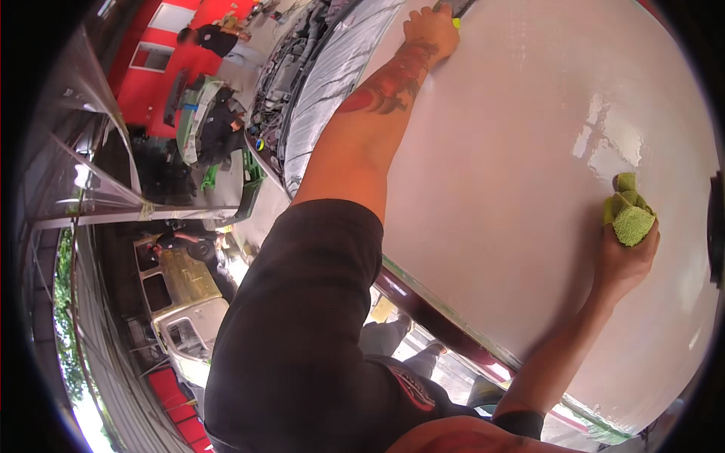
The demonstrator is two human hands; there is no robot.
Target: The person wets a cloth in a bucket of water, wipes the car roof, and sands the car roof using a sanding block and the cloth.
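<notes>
My left hand (432, 34), at the end of a tattooed forearm, is closed at the top edge of the view. It presses a dark flat block (462, 6) with a bright yellow-green part onto a car roof (483, 174). The rest of the block is hidden by the fingers and the picture's edge. On the right, my right hand (630, 260) grips a bunched green cloth (633, 223) just over the same panel. The roof is a pale pinkish grey. Shiny wet-looking patches lie beyond the cloth.
Silvery sheeting (328, 83) lies beside an uncovered engine bay (291, 79). Below the roof runs a dark red body edge (423, 298). Several people work at left, around a green car part (198, 113) and a tan vehicle body (185, 283).
</notes>
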